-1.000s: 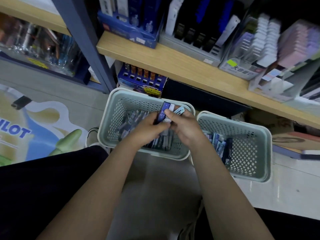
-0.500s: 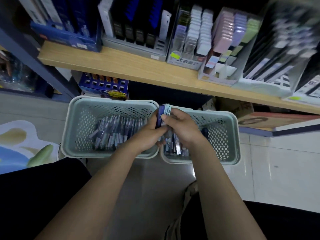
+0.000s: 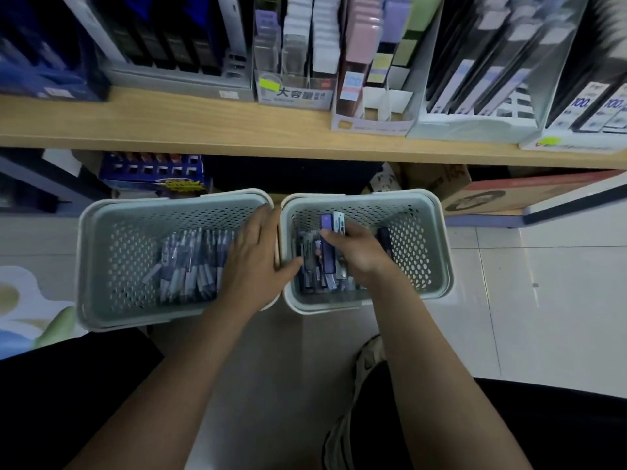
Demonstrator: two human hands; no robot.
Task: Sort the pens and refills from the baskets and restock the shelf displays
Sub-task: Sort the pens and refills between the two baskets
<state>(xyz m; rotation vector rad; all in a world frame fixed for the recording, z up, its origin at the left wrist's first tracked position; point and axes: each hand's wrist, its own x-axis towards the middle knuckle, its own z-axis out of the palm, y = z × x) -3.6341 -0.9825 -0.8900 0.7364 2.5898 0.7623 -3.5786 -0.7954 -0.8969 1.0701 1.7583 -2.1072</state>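
Note:
Two pale perforated baskets sit side by side on the floor below the shelf. The left basket [image 3: 101, 262] holds several packaged pens [image 3: 190, 266]. The right basket [image 3: 431, 252] holds more dark packs. My right hand [image 3: 361, 254] is inside the right basket and grips a small bunch of refill packs [image 3: 330, 232], one purple and one white. My left hand [image 3: 252, 261] lies flat with straight fingers over the right end of the left basket, thumb reaching across the two rims.
The wooden shelf [image 3: 203, 130] runs across above the baskets, lined with display boxes [image 3: 295, 93] of pens and refills. A blue box [image 3: 152, 171] and a cardboard carton [image 3: 488, 195] sit under it. My shoe [image 3: 366, 361] is on the tiled floor.
My hands have parted: the left let go of the packs and dropped flat onto the left basket, while the right carried them down into the right basket. The view shifted right.

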